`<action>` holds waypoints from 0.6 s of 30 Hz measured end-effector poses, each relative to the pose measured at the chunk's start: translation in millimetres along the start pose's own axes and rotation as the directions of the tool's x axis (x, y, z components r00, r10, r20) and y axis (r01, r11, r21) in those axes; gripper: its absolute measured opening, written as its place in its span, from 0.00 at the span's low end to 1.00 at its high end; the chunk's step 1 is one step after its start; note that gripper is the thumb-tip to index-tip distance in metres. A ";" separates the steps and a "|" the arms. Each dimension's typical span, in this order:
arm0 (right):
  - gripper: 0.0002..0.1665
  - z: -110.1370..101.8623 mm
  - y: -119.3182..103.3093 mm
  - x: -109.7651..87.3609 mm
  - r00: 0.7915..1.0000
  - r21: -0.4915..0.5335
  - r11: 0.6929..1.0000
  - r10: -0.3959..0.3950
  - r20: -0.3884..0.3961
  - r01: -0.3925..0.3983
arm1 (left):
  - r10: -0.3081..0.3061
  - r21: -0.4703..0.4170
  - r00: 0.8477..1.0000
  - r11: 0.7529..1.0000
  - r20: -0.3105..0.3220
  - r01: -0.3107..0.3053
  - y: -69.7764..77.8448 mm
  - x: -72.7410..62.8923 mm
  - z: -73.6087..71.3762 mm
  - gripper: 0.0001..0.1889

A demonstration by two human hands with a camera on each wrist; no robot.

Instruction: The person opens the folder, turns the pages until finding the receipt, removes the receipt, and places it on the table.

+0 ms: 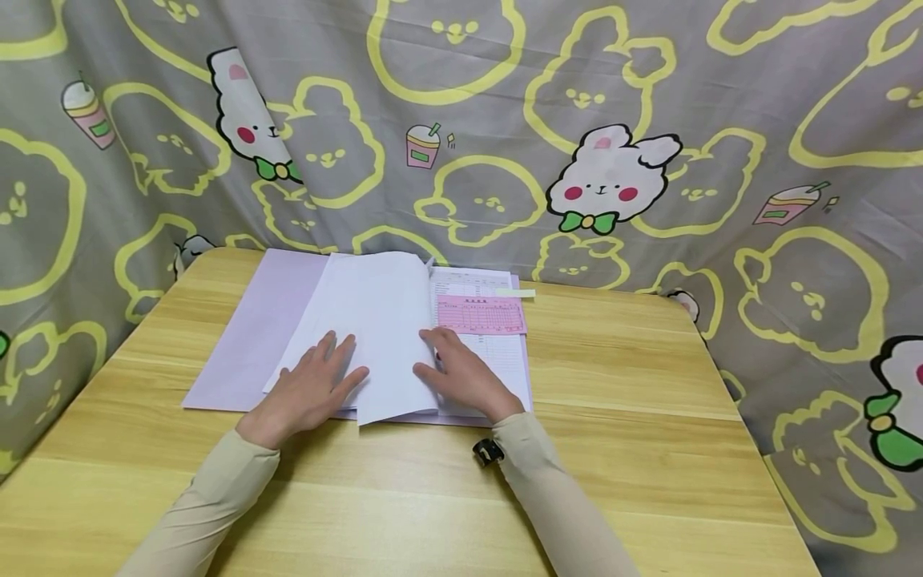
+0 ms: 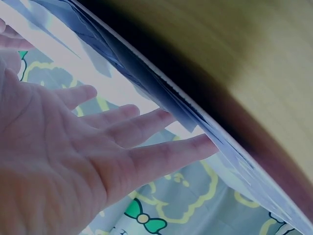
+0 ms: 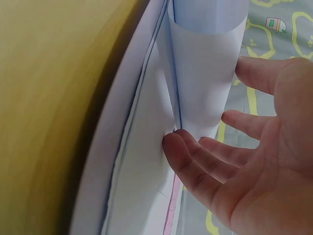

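Note:
A lavender folder [image 1: 252, 336] lies spread on the table, with white papers inside. One white sheet [image 1: 389, 320] is turned to the left and bends upward into a curl, which shows in the right wrist view. My left hand [image 1: 306, 393] rests on the papers at the left with its fingers spread. My right hand [image 1: 469, 373] is at the sheet's right side, its fingers extended and slightly bent against the curled paper [image 3: 208, 73]. Under and beyond that hand lies a printed form [image 1: 461, 284] with a pink slip [image 1: 479, 316] on it.
The wooden table [image 1: 620, 385] extends around the folder on both sides and in front. A pale tab [image 1: 525, 293] sticks out past the folder's right edge. A grey patterned curtain [image 1: 490, 128] hangs along the table's back and sides. Near the right sleeve is a black device [image 1: 488, 452].

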State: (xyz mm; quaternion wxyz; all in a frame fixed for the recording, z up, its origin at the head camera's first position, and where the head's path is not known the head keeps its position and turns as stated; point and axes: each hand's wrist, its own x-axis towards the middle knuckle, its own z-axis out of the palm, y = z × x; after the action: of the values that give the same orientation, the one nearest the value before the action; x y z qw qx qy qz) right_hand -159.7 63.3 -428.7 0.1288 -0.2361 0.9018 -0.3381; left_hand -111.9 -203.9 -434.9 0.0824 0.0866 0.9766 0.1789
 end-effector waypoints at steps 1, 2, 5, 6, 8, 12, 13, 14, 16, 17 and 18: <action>0.39 0.4 -0.9 -0.3 1.000 -0.001 1.000 -0.003 0.000 0.003 | 0.001 0.001 1.000 1.000 -0.001 -0.001 0.0 -0.1 0.1 0.44; 0.39 1.0 -1.4 -0.1 1.000 -0.002 1.000 -0.006 0.000 0.006 | 0.001 0.002 1.000 1.000 -0.001 -0.001 0.0 -0.1 0.2 0.44; 0.39 2.7 -3.5 -0.5 1.000 -0.008 1.000 -0.013 0.003 0.013 | 0.003 0.004 1.000 1.000 -0.002 -0.003 0.0 -0.3 0.2 0.44; 0.39 3.3 -4.4 -0.5 1.000 -0.012 1.000 -0.017 0.004 0.017 | 0.003 0.004 1.000 1.000 -0.003 -0.003 0.1 -0.4 0.2 0.44; 0.38 4.5 -6.1 -0.7 1.000 -0.019 1.000 -0.024 0.005 0.024 | 0.004 0.001 1.000 1.000 -0.006 -0.004 0.1 -0.7 0.4 0.43; 0.37 8.3 -7.6 0.0 0.999 -0.043 0.998 -0.043 0.012 0.043 | 0.005 0.002 1.000 1.000 -0.011 -0.005 0.1 -1.0 0.8 0.43; 0.37 9.2 -8.0 0.1 0.999 -0.050 0.998 -0.046 0.016 0.046 | 0.006 0.002 1.000 1.000 -0.011 -0.006 0.1 -1.0 0.9 0.43; 0.37 10.0 -8.4 0.3 0.999 -0.055 0.997 -0.048 0.019 0.049 | 0.005 0.003 1.000 1.000 -0.011 -0.005 0.1 -0.9 1.0 0.44; 0.36 11.3 -9.2 0.6 0.998 -0.068 0.996 -0.050 0.023 0.052 | 0.005 0.005 1.000 1.000 -0.012 -0.005 0.0 -0.7 1.2 0.44; 0.36 11.7 -9.8 0.7 0.998 -0.073 0.996 -0.051 0.023 0.052 | 0.006 0.005 1.000 1.000 -0.013 -0.006 0.0 -0.6 1.2 0.44; 0.36 12.0 -10.4 0.7 0.998 -0.078 0.996 -0.050 0.024 0.052 | 0.006 0.006 1.000 1.000 -0.014 -0.006 0.0 -0.6 1.3 0.44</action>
State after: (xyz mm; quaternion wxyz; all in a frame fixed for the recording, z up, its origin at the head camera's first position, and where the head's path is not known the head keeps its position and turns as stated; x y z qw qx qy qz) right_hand -152.0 49.5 -430.6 0.1207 -0.2674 0.9067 -0.3032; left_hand -111.2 -203.6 -436.0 0.0750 0.0885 0.9774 0.1767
